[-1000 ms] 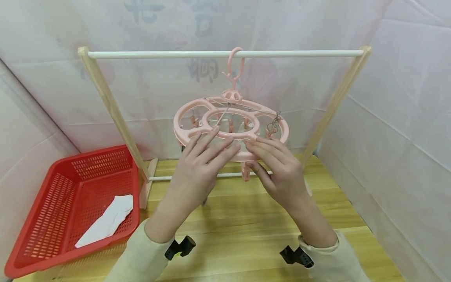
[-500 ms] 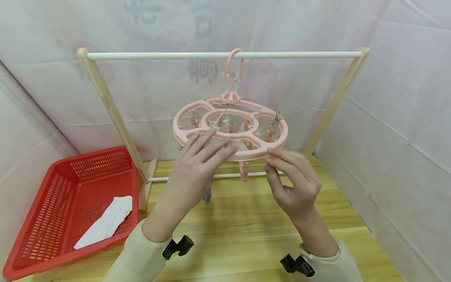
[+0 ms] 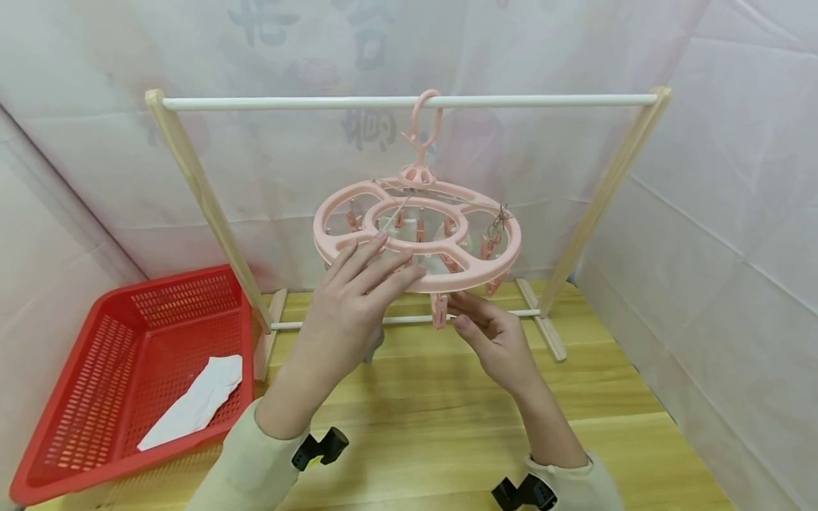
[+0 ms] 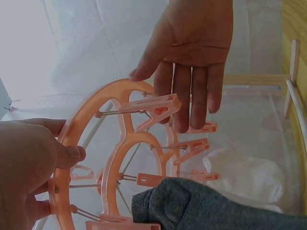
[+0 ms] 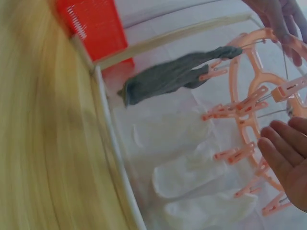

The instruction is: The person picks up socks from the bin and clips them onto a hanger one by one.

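A pink oval clip hanger [image 3: 476, 275] hangs by its hook from a rack's white bar. My left hand [image 3: 345, 298] holds the hanger's front left rim; in the left wrist view its thumb presses the rim's underside. Below the front rim is my right hand [image 3: 495, 344], beside a dangling pink clothespin [image 3: 439, 311]. Its fingers are straight and hold nothing; the palm shows in the left wrist view [image 4: 192, 72]. A dark grey sock [image 5: 163, 79] hangs clipped near the left hand. Several white socks [image 5: 189, 175] hang at the back.
To the left stands a red plastic basket [image 3: 246, 341], with a white sock [image 3: 192, 404] lying in it. The rack has wooden legs [image 3: 201, 195] and a low white rod [image 3: 409, 319] above the wooden table [image 3: 415, 426]. Pale cloth [image 3: 703, 213] surrounds the table.
My right hand has left the hanger's front rim, passing to the right and then down beneath it near the front clothespin. The left hand stays on the rim.
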`<state>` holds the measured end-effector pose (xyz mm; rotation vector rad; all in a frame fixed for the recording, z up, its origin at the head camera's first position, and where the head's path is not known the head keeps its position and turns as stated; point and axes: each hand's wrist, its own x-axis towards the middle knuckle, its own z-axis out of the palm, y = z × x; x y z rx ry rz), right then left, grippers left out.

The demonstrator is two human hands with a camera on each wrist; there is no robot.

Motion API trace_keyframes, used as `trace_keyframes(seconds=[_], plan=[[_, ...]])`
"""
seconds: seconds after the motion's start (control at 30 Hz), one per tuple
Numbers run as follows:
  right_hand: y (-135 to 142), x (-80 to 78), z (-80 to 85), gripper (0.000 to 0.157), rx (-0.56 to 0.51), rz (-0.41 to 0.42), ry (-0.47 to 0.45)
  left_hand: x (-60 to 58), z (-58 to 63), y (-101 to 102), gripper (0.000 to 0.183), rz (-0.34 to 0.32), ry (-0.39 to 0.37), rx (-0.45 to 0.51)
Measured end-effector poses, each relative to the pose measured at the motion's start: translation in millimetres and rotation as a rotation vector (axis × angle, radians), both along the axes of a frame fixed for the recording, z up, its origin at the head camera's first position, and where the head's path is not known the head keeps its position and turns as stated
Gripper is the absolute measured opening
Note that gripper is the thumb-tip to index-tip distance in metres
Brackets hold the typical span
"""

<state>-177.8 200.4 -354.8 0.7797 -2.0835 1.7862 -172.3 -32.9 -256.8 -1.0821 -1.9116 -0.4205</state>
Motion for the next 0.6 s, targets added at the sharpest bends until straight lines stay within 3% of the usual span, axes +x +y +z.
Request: trace_keyframes(seconds=[0.1,0.43,0.6], plan=[[-4.6,-6.0,0.5,0.037,-0.05,0.059,-0.041,1.2,1.3,-0.7,0.046,-0.007,-0.004,0.016],[-26.5,-18.3,11.2,0.024,-0.205,0.193,-0.026,-5.5,-5.9,-2.2,0.048,0.057,0.012,-0.021],[-32.7,-18.8,17.7,0.021,-0.262,0.229,0.006,-9.6,-9.4,-1.5,0.049,0.052,0.012,-0.022]])
